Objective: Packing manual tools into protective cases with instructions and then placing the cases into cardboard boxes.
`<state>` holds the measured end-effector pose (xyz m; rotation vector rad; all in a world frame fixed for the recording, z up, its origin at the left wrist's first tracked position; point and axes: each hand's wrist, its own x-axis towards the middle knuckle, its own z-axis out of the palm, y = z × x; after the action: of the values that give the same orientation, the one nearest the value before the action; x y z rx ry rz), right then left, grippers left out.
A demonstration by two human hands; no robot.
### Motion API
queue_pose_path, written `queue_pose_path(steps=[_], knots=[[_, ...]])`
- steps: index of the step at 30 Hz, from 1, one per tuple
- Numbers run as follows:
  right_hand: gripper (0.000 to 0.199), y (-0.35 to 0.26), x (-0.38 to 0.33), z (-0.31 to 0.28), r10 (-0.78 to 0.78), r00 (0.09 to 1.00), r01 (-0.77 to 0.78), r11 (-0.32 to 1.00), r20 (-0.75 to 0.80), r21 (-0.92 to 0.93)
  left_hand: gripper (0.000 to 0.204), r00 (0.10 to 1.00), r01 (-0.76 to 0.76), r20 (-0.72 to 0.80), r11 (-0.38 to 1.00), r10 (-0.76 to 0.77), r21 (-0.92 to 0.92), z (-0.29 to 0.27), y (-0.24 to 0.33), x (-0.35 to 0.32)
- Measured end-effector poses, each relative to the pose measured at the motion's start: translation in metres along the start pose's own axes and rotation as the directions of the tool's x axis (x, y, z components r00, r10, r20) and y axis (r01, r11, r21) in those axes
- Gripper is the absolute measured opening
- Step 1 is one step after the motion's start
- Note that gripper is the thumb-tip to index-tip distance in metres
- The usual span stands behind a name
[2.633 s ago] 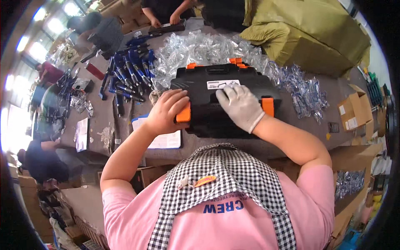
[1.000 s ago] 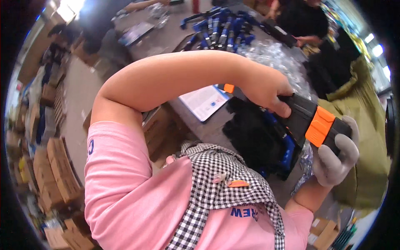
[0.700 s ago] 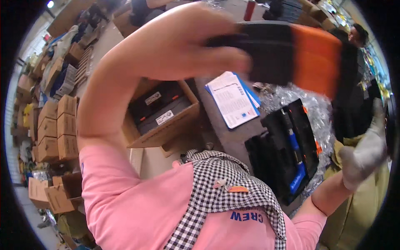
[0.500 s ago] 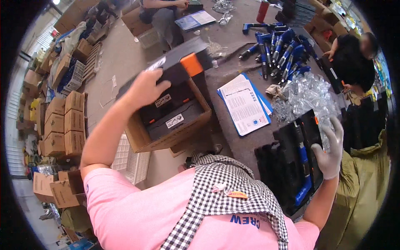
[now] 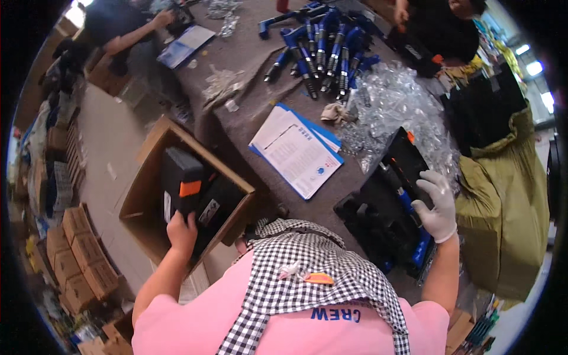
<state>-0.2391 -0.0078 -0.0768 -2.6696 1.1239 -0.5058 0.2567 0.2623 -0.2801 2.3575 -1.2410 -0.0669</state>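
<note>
My left hand, bare, grips the lower end of a closed black tool case with an orange latch. The case stands on edge inside an open cardboard box on the floor to my left, beside other black cases. My right hand wears a white glove and rests on an open black tool case lying on the grey table. A blue tool lies in that case's tray under my fingers.
A stack of blue-edged printed sheets lies mid-table. Several blue tools and a heap of clear plastic bags lie beyond. An olive sack stands at right. Other people work at the far table edge. Stacked cartons line the floor.
My left hand has carried the closed case from the table, swung it left and lowered it into the cardboard box. My right hand has settled on the open case.
</note>
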Motion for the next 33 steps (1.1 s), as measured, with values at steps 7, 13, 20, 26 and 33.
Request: queue_pose_path(steps=[7,13,20,26,33], knots=[[0.042,0.020,-0.025,0.022,0.141,0.980,-0.123,0.984,0.144,-0.128,0.031,0.940,0.041,0.319,0.968,-0.121,0.246,0.068,-0.055,0.020],[0.045,0.030,-0.052,0.034,0.183,0.970,-0.167,0.980,0.159,-0.109,0.031,0.823,0.098,0.455,0.874,-0.340,0.476,0.136,-0.074,0.036],[0.046,0.040,-0.064,0.036,0.227,0.965,-0.218,0.973,0.136,-0.076,0.042,0.814,-0.043,0.570,0.966,-0.114,0.256,0.126,-0.096,0.021],[0.045,0.043,-0.052,0.033,0.173,0.969,-0.168,0.985,0.177,-0.041,0.029,0.908,0.247,0.332,0.966,-0.257,0.072,0.141,-0.130,-0.022],[0.046,0.033,-0.084,0.027,0.298,0.945,-0.281,0.951,0.138,-0.129,0.030,0.821,-0.036,0.552,0.952,-0.146,0.305,0.114,-0.086,0.015]])
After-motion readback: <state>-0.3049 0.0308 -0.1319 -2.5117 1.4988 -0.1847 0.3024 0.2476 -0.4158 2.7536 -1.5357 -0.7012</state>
